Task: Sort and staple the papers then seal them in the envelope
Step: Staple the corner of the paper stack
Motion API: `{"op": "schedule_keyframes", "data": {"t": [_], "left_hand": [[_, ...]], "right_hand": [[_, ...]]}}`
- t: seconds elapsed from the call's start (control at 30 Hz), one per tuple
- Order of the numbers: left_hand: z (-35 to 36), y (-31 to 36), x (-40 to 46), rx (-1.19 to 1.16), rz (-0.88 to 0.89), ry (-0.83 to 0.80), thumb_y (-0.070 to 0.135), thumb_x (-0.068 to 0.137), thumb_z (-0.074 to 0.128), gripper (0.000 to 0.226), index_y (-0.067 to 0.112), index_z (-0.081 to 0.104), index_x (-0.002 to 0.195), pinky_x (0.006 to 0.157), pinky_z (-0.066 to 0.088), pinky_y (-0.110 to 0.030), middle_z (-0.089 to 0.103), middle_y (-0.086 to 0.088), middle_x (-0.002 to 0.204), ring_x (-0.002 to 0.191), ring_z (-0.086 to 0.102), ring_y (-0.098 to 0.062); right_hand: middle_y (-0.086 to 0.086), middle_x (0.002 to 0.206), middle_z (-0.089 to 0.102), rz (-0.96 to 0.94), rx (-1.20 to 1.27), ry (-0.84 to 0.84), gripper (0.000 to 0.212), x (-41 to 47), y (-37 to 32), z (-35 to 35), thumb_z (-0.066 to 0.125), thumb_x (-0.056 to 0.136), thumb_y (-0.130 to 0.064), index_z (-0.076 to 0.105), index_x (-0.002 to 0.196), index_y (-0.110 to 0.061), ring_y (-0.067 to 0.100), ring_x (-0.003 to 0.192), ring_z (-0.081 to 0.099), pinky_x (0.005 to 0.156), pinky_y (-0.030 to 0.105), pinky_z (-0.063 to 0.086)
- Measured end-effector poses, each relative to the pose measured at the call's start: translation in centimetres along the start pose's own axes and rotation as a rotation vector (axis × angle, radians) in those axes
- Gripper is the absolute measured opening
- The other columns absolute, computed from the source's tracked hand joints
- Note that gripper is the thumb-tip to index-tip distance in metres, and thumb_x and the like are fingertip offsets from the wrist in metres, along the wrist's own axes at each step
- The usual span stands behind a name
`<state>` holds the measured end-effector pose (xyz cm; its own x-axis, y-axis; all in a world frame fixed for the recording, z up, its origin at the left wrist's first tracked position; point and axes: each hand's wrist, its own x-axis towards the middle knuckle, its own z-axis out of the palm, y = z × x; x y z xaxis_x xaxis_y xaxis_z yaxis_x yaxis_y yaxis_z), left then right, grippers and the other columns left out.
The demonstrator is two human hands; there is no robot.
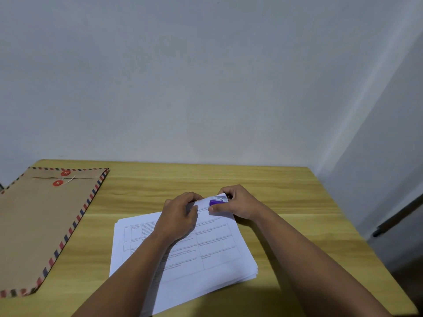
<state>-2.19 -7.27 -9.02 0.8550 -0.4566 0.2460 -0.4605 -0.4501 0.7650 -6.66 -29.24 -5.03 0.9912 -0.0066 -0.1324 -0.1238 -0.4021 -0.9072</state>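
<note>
A stack of white printed papers (212,250) lies on the wooden table, turned slightly. Its far corner is lifted a little. My right hand (238,202) grips a small purple stapler (216,201) clamped over that far corner. My left hand (180,216) rests on the stack just left of the stapler, its fingers pinching the papers' far edge. A brown envelope (41,223) with a red and blue striped border and red string-tie buttons lies flat at the left, apart from both hands.
The wooden table (286,191) ends at a grey wall behind and drops off on the right. A dark rod-like object (398,216) leans by the wall at the far right, off the table.
</note>
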Motion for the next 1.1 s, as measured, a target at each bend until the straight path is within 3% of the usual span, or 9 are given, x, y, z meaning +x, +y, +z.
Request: {"op": "schedule_keyframes", "data": {"t": [0.13,0.33,0.6,0.8,1.0,1.1], "left_hand": [[-0.1,0.2,-0.1,0.003,-0.007,-0.001,0.023,0.087,0.053,0.027,0.041,0.063,0.105,0.094,0.051,-0.049,0.069,0.028,0.099,0.093,0.065,-0.004],[-0.1,0.3,-0.1,-0.009,0.001,-0.001,0.024,0.086,0.052,0.026,0.041,0.063,0.103,0.091,0.052,-0.051,0.068,0.029,0.097,0.088,0.065,-0.004],[0.0,0.1,-0.1,-0.014,0.013,-0.004,0.023,0.086,0.053,0.026,0.040,0.064,0.102,0.088,0.053,-0.052,0.067,0.031,0.093,0.081,0.065,-0.002],[0.2,-0.3,-0.1,-0.014,0.018,-0.002,0.024,0.087,0.053,0.024,0.039,0.064,0.102,0.088,0.052,-0.053,0.067,0.032,0.092,0.082,0.064,-0.003],[0.3,-0.6,0.1,-0.002,0.037,0.003,0.023,0.087,0.053,0.024,0.038,0.065,0.102,0.092,0.051,-0.050,0.069,0.027,0.094,0.090,0.065,-0.003],[0.4,-0.8,0.2,0.011,0.046,0.010,0.025,0.086,0.052,0.027,0.039,0.065,0.106,0.093,0.050,-0.049,0.069,0.025,0.099,0.094,0.064,-0.003]], "right_hand": [[-0.004,0.078,0.075,-0.004,-0.051,0.012,0.029,-0.3,0.1,0.3,0.098,0.070,-0.023,0.073,0.081,-0.014,0.009,0.071,0.069,0.066,0.026,0.053],[0.013,0.093,0.081,0.022,0.004,0.010,0.026,-0.6,0.1,0.5,0.095,0.074,-0.021,0.080,0.092,-0.009,0.017,0.078,0.075,0.074,0.034,0.059],[0.016,0.095,0.082,0.052,0.025,0.010,0.020,-0.5,0.5,0.0,0.092,0.079,-0.015,0.082,0.093,-0.004,0.019,0.079,0.077,0.073,0.033,0.060],[0.021,0.098,0.079,0.044,0.046,0.041,0.011,-0.5,0.6,0.1,0.091,0.080,-0.012,0.081,0.082,-0.007,0.019,0.077,0.076,0.067,0.029,0.059],[0.019,0.096,0.081,0.049,0.039,0.026,0.020,-0.3,0.8,0.1,0.091,0.081,-0.015,0.082,0.092,-0.001,0.028,0.085,0.079,0.072,0.033,0.060],[0.012,0.094,0.082,0.051,-0.005,-0.009,0.022,-0.6,0.5,0.1,0.093,0.078,-0.016,0.083,0.094,-0.006,0.017,0.081,0.077,0.071,0.028,0.059]]}}
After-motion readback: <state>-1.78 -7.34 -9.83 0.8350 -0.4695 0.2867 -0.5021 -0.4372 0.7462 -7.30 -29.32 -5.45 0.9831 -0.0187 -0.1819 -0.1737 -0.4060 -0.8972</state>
